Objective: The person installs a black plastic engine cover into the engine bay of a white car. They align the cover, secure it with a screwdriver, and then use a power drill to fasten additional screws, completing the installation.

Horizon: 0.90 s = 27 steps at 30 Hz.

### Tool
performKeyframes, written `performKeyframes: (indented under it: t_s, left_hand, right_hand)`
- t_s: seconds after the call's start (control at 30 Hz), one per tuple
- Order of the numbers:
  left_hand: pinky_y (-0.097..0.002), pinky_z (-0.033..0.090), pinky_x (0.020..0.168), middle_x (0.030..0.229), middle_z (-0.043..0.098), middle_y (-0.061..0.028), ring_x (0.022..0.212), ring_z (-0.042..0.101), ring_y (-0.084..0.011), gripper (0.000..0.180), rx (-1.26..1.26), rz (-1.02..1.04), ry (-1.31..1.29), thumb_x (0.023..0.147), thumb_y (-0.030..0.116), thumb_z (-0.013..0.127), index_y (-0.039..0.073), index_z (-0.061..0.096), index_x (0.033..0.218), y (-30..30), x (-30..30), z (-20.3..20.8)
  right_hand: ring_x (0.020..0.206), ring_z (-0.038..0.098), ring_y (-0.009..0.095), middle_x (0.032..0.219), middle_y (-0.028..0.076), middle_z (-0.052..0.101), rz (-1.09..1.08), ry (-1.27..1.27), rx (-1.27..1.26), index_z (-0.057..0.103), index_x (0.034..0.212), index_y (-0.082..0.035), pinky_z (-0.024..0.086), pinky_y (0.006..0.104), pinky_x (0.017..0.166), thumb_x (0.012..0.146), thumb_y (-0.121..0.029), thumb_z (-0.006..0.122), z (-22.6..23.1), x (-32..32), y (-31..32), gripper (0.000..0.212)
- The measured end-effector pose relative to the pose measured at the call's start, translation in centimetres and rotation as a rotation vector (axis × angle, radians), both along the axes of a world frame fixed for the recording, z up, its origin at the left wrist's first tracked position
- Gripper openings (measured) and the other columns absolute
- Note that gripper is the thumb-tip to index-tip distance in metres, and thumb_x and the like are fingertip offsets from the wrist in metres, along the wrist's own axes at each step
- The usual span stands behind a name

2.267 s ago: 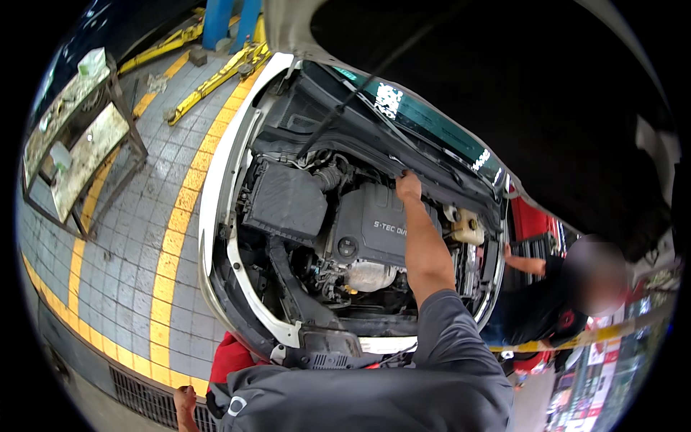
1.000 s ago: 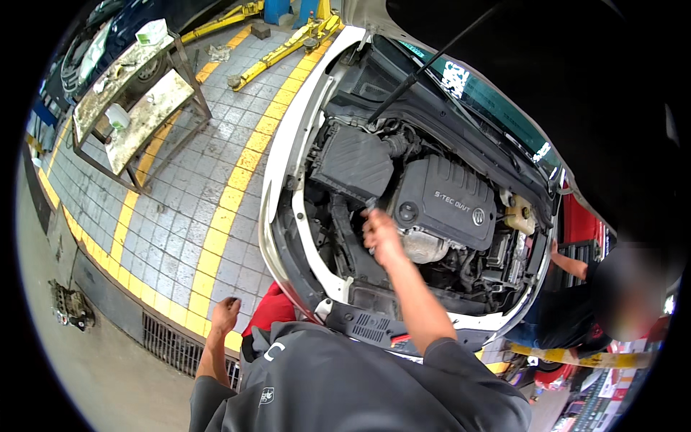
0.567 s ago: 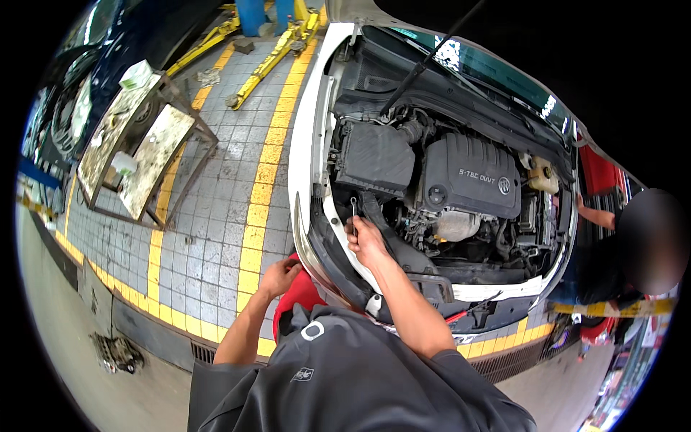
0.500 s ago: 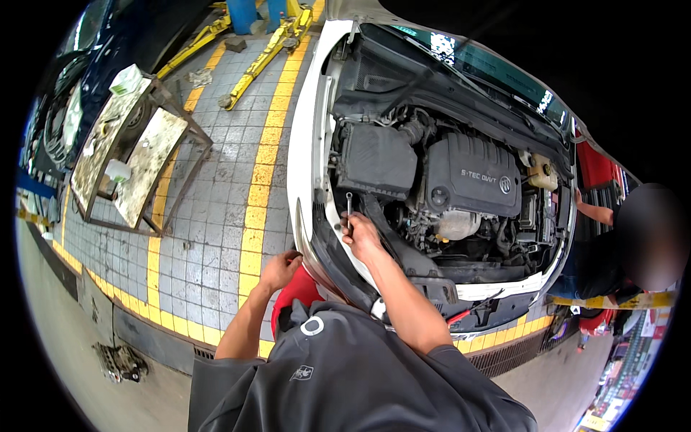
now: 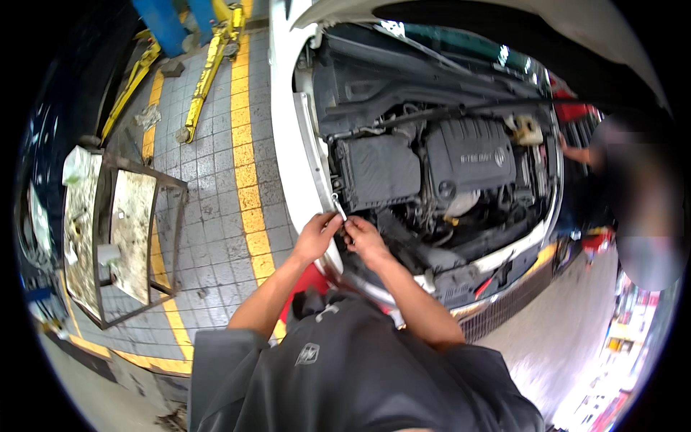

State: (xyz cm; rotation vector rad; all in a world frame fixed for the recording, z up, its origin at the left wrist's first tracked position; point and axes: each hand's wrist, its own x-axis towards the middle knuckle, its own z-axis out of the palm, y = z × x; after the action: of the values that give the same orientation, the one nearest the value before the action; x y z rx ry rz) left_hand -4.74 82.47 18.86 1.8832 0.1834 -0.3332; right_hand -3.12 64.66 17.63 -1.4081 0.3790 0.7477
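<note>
A slim silver wrench (image 5: 338, 206) points up from my fingertips, over the edge of the white car's open engine bay. My left hand (image 5: 315, 237) is closed, with thumb and fingers pinched at the wrench's lower end. Beside it my right hand (image 5: 365, 241) is closed too, its fingertips meeting at the same end. That end is hidden by the fingers. Just beyond the hands sits a black air filter box (image 5: 380, 171), and the dark plastic engine cover (image 5: 471, 160) lies to its right.
The white fender (image 5: 291, 183) runs along the left. A pale reservoir (image 5: 529, 131) stands at the bay's far right. A person (image 5: 633, 173) is at the car's right side. On the tiled floor are a stained metal bench (image 5: 137, 230) and yellow lift arms (image 5: 209, 83).
My left hand has moved up and right from the fender to the wrench. My right hand has shifted slightly, and the wrench now tilts left. The whole view has turned.
</note>
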Motion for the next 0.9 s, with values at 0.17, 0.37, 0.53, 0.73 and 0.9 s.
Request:
performKeyframes:
  t_s: [0.17, 0.37, 0.53, 0.73, 0.9]
  left_hand:
    - [-0.0358, 0.055, 0.073, 0.088, 0.074, -0.0096, 0.077, 0.069, -0.0205, 0.038, -0.138, 0.035, 0.105, 0.109, 0.035, 0.060, -0.001, 0.072, 0.113, -4.1, 6.3, -2.3]
    - [-0.0428, 0.057, 0.068, 0.085, 0.073, -0.0151, 0.073, 0.074, -0.0308, 0.046, -0.224, 0.176, 0.008, 0.112, 0.041, 0.053, -0.001, 0.067, 0.126, -3.0, 18.9, -0.4]
    - [-0.0511, 0.053, 0.104, 0.126, 0.072, -0.0249, 0.122, 0.066, -0.0440, 0.040, 0.326, 0.057, -0.288, 0.104, 0.024, 0.049, 0.008, 0.068, 0.136, -1.8, 30.0, -2.0]
    - [-0.0498, 0.051, 0.109, 0.140, 0.065, -0.0229, 0.132, 0.060, -0.0411, 0.043, 0.623, -0.127, -0.401, 0.098, 0.018, 0.053, 0.009, 0.065, 0.139, -0.1, 40.7, -1.7]
    - [-0.0498, 0.048, 0.113, 0.150, 0.052, -0.0178, 0.140, 0.049, -0.0399, 0.056, 0.746, -0.184, -0.419, 0.096, 0.024, 0.068, 0.010, 0.056, 0.148, -6.4, 37.8, -2.0]
  right_hand:
    - [0.087, 0.065, 0.015, 0.103, 0.004, 0.066, -0.162, -0.020, -0.009, 0.062, 0.125, -0.004, 0.054, 0.0322, 0.073, 0.111, -0.034, 0.060, 0.5, -0.5, -1.4, 0.033]
    - [0.096, 0.070, 0.019, 0.109, 0.011, 0.071, -0.220, 0.037, -0.114, 0.063, 0.129, 0.002, 0.060, 0.0346, 0.081, 0.107, -0.037, 0.067, 1.1, -4.7, -11.4, 0.045]
    - [0.081, 0.067, 0.020, 0.095, 0.008, 0.069, -0.420, -0.026, -0.386, 0.066, 0.126, 0.003, 0.056, 0.0340, 0.072, 0.107, -0.030, 0.066, -4.7, -12.2, -19.4, 0.038]
    - [0.087, 0.072, 0.027, 0.104, 0.013, 0.072, -0.560, 0.062, -0.246, 0.065, 0.126, 0.004, 0.061, 0.0395, 0.073, 0.103, -0.029, 0.068, -7.5, -22.4, -20.6, 0.040]
    - [0.094, 0.075, 0.032, 0.116, 0.019, 0.074, -0.747, 0.369, -0.222, 0.061, 0.130, 0.004, 0.065, 0.0426, 0.080, 0.107, -0.026, 0.065, -6.4, -31.1, -20.5, 0.038]
